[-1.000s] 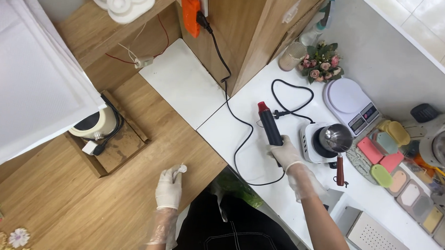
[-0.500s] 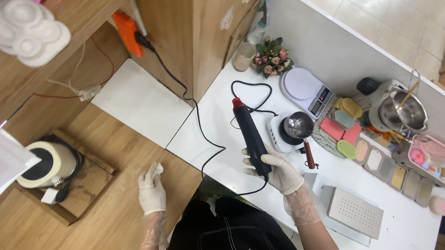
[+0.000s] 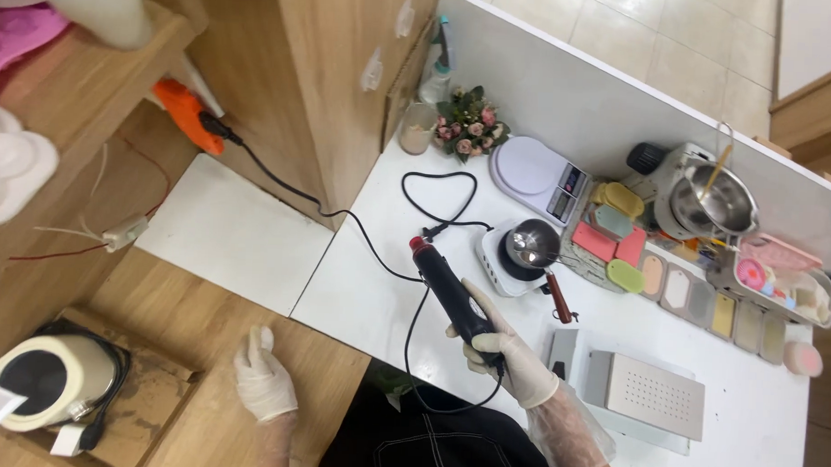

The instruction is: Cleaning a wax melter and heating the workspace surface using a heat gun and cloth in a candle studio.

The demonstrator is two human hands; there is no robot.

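Heat gun (image 3: pixel 450 290), black with a red nozzle, is in your right hand (image 3: pixel 508 356): your gloved grip is closed round its handle end, and the tool hangs slanted above the white bench (image 3: pixel 377 287), nozzle up and to the left, pointing away from the work rather than at it. Its black cord (image 3: pixel 436 184) loops across the bench behind it, so it looks wired in and ready, but I judge that no heating is under way yet, since the nozzle aims at bare bench. Just beside the gun sits a small white hot plate (image 3: pixel 502 264) carrying a little metal pot (image 3: pixel 532 242) with a wooden handle. Beyond that lie the rows of coloured moulds (image 3: pixel 654 269), some filled, others empty as far as you can tell from here, so pouring seems partly done. A white scale (image 3: pixel 537 178) stands behind them. Your left hand (image 3: pixel 263 380) is well apart, over the wooden floor, fingers loosely curled with nothing visible in them.
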